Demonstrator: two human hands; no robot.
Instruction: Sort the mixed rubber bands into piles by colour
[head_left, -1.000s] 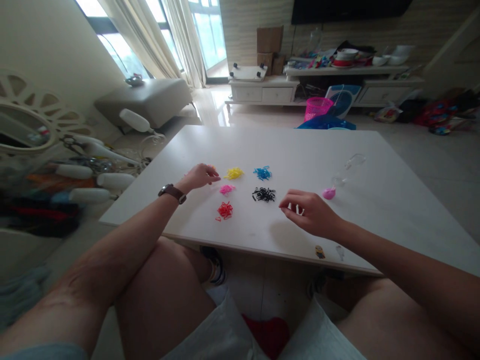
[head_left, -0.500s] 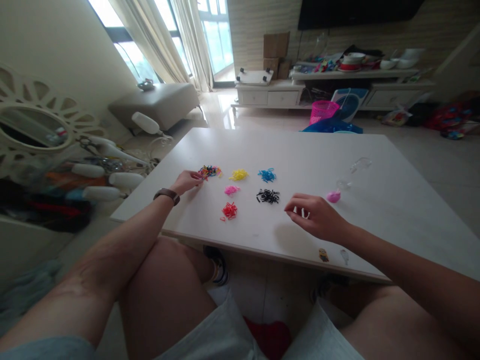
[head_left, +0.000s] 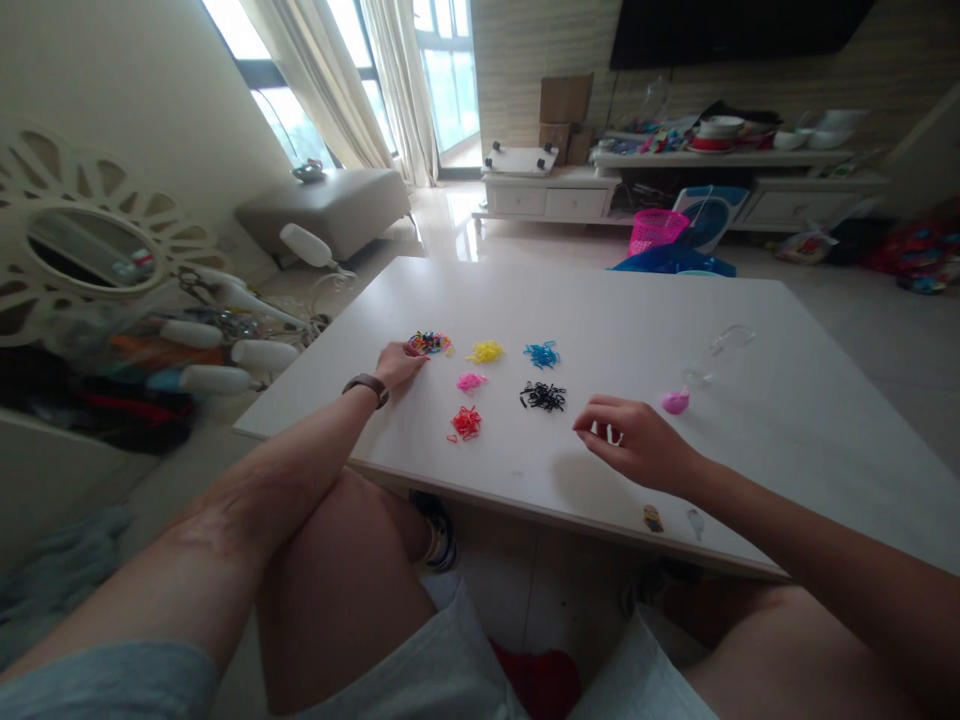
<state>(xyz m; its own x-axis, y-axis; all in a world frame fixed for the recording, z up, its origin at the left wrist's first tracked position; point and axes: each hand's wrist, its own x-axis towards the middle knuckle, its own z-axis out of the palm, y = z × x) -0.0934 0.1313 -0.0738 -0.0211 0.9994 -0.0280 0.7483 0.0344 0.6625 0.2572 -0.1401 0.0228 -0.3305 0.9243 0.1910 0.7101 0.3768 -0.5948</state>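
My left hand (head_left: 400,367) rests at the near edge of a mixed-colour pile of small rubber bands (head_left: 430,342), fingertips pinched together against it. Anything between those fingertips is too small to make out. Sorted bands lie to the right in separate heaps: yellow (head_left: 486,351), blue (head_left: 541,354), pink (head_left: 471,382), black (head_left: 544,397) and red (head_left: 466,422). Just right of the black heap, my right hand (head_left: 634,440) hovers over the tabletop, casting a shadow. Its fingers are curled with thumb and fingertips close together; whether they hold anything cannot be seen.
On the white table (head_left: 600,310), a pink lump (head_left: 675,401) and clear plastic pieces (head_left: 731,340) lie to the right. A small yellow cartoon figure (head_left: 652,517) and a clear piece (head_left: 696,524) sit by the near edge. White padded lamp-like arms (head_left: 307,245) stand beyond the left side.
The whole view has shifted slightly, so everything appears a little farther right. My left hand stays at the mixed pile, and my right hand keeps nearly the same pose.
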